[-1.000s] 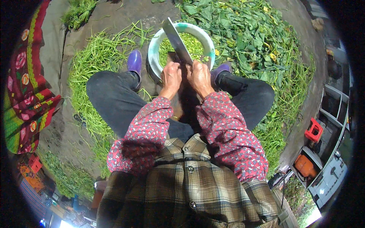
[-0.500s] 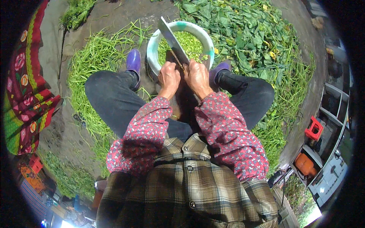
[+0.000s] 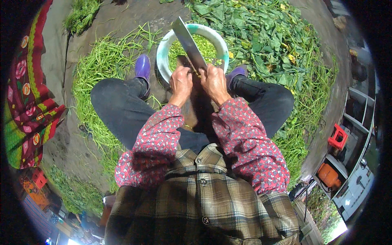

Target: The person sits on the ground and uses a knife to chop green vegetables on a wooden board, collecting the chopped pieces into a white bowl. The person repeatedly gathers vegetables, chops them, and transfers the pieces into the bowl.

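Note:
My right hand (image 3: 214, 82) is wrapped round the handle of a wide-bladed cleaver (image 3: 190, 43), its blade slanting up to the left over the basin. Beside the blade my left hand (image 3: 181, 84) is closed, knuckles up; whatever its fingers hold is hidden. Both hands are over a dark wooden board (image 3: 182, 61), whose end reaches over the near side of the basin. The round white basin (image 3: 163, 53) has green patches on its rim. Small chopped green pieces (image 3: 206, 47) lie inside it.
Long green stems (image 3: 102, 67) are spread on the floor at the left. A big heap of leafy vines (image 3: 261, 41) covers the right. My purple boots (image 3: 142, 67) flank the basin. A red stool (image 3: 338, 137) stands far right; a flowered red cloth (image 3: 30, 81) hangs at left.
The cleaver and my right hand have shifted slightly to the right, away from my left hand. My left hand has hardly moved and stays closed.

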`<control>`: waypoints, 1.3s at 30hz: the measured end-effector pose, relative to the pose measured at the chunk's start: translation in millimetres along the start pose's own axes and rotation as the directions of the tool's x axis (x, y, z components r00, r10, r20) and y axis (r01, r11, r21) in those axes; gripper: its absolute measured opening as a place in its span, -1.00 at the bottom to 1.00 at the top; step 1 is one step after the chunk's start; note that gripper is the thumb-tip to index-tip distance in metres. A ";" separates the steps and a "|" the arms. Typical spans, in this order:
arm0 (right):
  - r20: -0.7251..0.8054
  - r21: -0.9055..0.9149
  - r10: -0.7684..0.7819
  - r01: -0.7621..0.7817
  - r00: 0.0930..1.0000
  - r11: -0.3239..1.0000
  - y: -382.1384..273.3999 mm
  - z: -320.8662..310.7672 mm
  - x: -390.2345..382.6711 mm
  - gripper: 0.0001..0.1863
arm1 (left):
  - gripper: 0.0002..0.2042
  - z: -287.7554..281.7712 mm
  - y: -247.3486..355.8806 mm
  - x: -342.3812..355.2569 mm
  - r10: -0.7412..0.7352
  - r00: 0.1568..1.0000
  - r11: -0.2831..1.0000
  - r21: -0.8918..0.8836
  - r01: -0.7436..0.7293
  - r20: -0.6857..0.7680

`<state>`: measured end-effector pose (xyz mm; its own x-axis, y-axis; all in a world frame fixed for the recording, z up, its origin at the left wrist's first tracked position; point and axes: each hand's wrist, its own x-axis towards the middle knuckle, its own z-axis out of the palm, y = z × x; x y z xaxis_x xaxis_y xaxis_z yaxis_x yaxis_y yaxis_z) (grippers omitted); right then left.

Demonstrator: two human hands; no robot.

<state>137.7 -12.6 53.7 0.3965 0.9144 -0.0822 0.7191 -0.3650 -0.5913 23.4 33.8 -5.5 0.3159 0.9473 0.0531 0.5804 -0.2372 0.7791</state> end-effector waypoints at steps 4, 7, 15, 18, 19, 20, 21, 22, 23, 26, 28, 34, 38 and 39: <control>0.211 0.106 -0.028 0.006 0.977 0.994 11.4 -47.1 -6.5 -0.88 | -0.82 -8.4 -24.2 18.0 -0.206 0.924 0.969 -0.201 0.145 -0.322; 0.361 -0.040 -0.257 0.291 0.896 0.956 56.5 -69.3 -11.0 -0.92 | -0.84 -26.2 -30.8 39.9 -0.562 0.786 0.669 -0.700 0.250 -0.257; 0.568 -0.177 -0.394 0.575 0.722 0.799 94.2 -92.5 28.4 -0.88 | -0.82 -38.6 -21.2 42.2 -0.512 0.846 0.655 -0.705 0.273 -0.147; 0.500 -0.194 -0.437 0.588 0.748 0.785 81.3 -91.5 51.7 -0.92 | -0.84 -53.8 1.1 44.9 -0.375 0.917 0.791 -0.563 0.239 -0.137; 0.495 -0.218 -0.439 0.596 0.750 0.773 81.2 -86.7 58.1 -0.93 | -0.85 -63.6 12.4 44.6 -0.296 0.949 0.871 -0.440 0.220 -0.111; 0.489 -0.247 -0.438 0.602 0.754 0.759 82.1 -85.5 65.4 -0.93 | -0.86 -75.2 29.8 46.2 -0.215 0.974 0.932 -0.313 0.183 -0.073; 0.466 -0.256 -0.449 0.602 0.762 0.757 82.7 -85.4 70.5 -0.93 | -0.88 -88.4 50.0 49.2 -0.035 0.999 0.985 -0.168 0.028 -0.034; 0.444 -0.241 -0.478 0.615 0.758 0.751 80.9 -79.2 77.5 -0.93 | -0.87 -107.6 69.4 50.2 0.049 0.997 0.991 -0.130 -0.040 0.068; 0.416 -0.231 -0.466 0.586 0.781 0.776 79.3 -80.9 78.6 -0.93 | -0.86 -122.2 88.6 52.0 0.215 0.974 0.975 -0.080 -0.209 0.077; 0.353 -0.316 -0.428 0.537 0.832 0.782 103.7 -69.7 85.6 -0.89 | -0.79 -178.5 161.5 54.5 0.494 0.838 0.824 0.181 -0.536 0.232; 0.395 -0.386 -0.361 0.510 0.845 0.769 106.9 -62.0 88.8 -0.88 | -0.80 -204.5 212.3 50.7 0.444 0.813 0.699 0.422 -0.577 0.376; 0.276 -0.345 -0.426 0.502 0.862 0.793 148.3 -18.9 69.4 -0.67 | -0.82 -214.9 229.2 23.5 0.570 0.626 0.643 0.186 -0.743 0.532; 0.337 -0.327 -0.383 0.488 0.860 0.809 160.7 5.2 56.8 -0.68 | -0.84 -213.6 218.0 18.7 0.578 0.623 0.677 0.117 -0.727 0.528; 0.370 -0.332 -0.307 0.434 0.877 0.837 157.8 4.6 53.4 -0.72 | -0.84 -215.6 219.4 17.0 0.581 0.621 0.679 0.107 -0.726 0.527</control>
<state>269.8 -20.6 -47.7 -0.0846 0.9786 -0.1877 0.9639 0.0326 -0.2642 -5.7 44.2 301.0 0.9285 0.3367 0.1563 0.2450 -0.8722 0.4235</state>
